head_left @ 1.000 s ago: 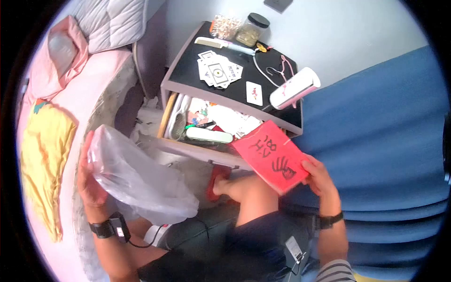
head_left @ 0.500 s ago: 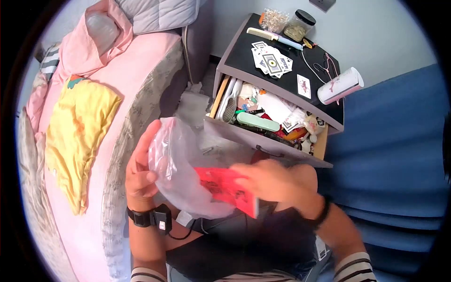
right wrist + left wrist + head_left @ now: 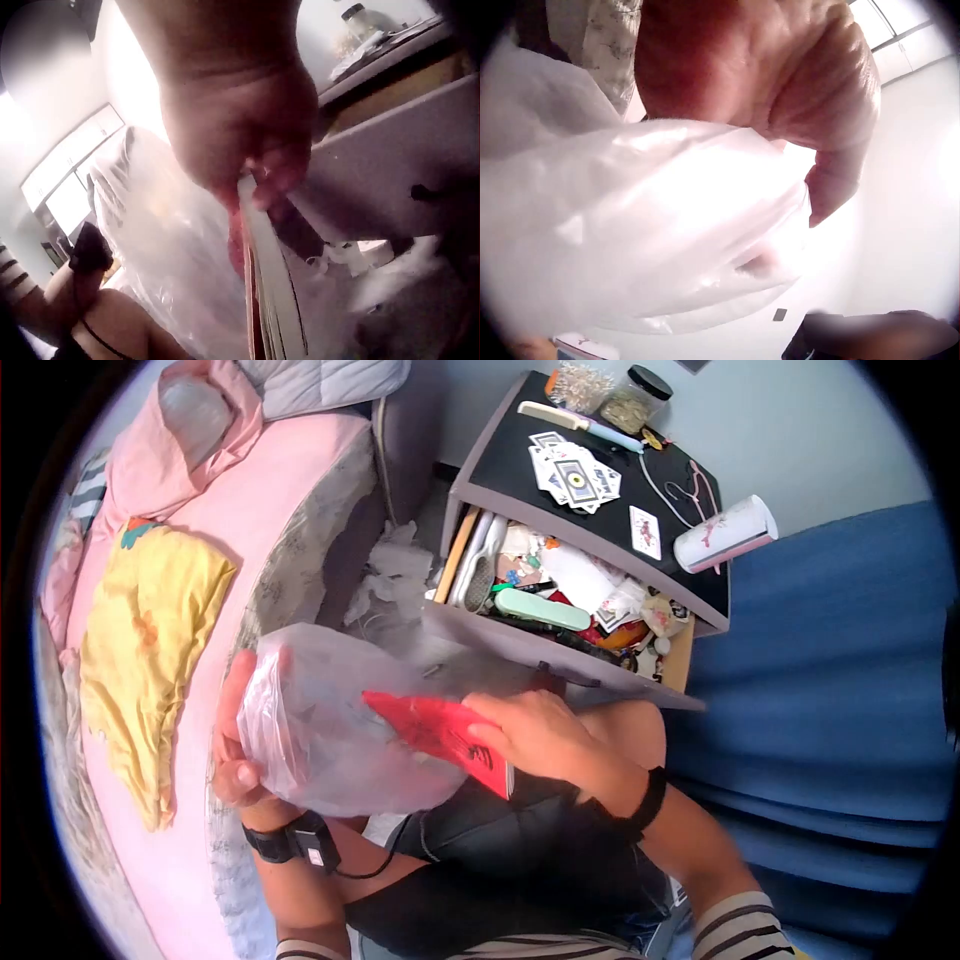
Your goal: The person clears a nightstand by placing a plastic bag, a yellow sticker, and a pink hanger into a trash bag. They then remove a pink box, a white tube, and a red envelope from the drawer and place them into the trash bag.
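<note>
My right hand (image 3: 535, 735) pinches a red notebook (image 3: 450, 740) by its edge, with thumb and fingers on either side. Black handwriting shows on its cover; from the right wrist view the white page edges (image 3: 274, 277) fan slightly apart. To the left, my left hand (image 3: 245, 745) holds a translucent plastic bag (image 3: 330, 780) at its rim, some fingers showing through the film. The notebook's far corner overlaps the bag in the head view. In the left wrist view the bag (image 3: 645, 240) spreads below the palm (image 3: 757, 67), bunched and shiny.
A drawer (image 3: 560, 655) stands pulled out, packed with a hairbrush (image 3: 480, 580), a mint-green case (image 3: 543, 610) and small items. On the cabinet top lie playing cards (image 3: 575, 480), a comb (image 3: 550, 415) and a white cylinder (image 3: 725, 535). Yellow clothing (image 3: 150, 650) lies on the bed.
The right hand has brought the notebook from beside the drawer leftward to the bag. The left hand keeps its hold while the bag spreads wider. The head view has shifted.
</note>
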A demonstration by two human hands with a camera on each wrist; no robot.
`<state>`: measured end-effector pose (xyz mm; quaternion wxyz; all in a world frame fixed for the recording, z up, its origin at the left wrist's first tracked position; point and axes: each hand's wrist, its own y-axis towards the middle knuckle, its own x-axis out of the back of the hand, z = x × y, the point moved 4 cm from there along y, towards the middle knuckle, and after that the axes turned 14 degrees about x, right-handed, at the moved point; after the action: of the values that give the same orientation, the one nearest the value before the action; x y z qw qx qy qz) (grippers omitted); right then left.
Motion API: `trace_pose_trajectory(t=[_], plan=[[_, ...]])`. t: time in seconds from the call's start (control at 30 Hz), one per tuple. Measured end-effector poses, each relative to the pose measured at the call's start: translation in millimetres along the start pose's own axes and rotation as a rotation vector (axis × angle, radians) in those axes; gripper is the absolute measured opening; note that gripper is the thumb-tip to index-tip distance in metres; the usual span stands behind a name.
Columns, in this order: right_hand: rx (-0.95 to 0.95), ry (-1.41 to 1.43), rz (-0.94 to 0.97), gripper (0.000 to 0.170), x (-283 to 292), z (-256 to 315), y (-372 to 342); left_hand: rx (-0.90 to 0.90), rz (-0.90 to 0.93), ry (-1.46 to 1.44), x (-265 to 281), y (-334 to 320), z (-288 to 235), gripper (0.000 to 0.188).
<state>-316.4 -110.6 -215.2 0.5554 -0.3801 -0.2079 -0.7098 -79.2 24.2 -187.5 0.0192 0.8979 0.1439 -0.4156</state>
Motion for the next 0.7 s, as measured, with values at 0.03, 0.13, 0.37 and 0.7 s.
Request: trace_pose_trajectory(t=[0.03,0.13,0.37,0.7], plan=[[0.028,0.028,-0.051,0.021,6.5,0.5,-8.2,0.009,-0.004,0.020,-2.6,1.2,1.8,0.093],[0.035,0.067,0.028,0.022,10.1,25.7,-4.4,0.117,-0.016,0.061,-18.4,3.8,16.8,0.092],[-0.023,-0.230,0.109,0.031,-69.2,7.9,48.7,0.115,-0.108,0.301,-16.5,-10.1,58.6,0.093],[-0.134,-0.045,0.025,0.021,-82.4,-48.5,17.7,0.049,-0.030,0.236,2.6,12.7,24.8,0.101]])
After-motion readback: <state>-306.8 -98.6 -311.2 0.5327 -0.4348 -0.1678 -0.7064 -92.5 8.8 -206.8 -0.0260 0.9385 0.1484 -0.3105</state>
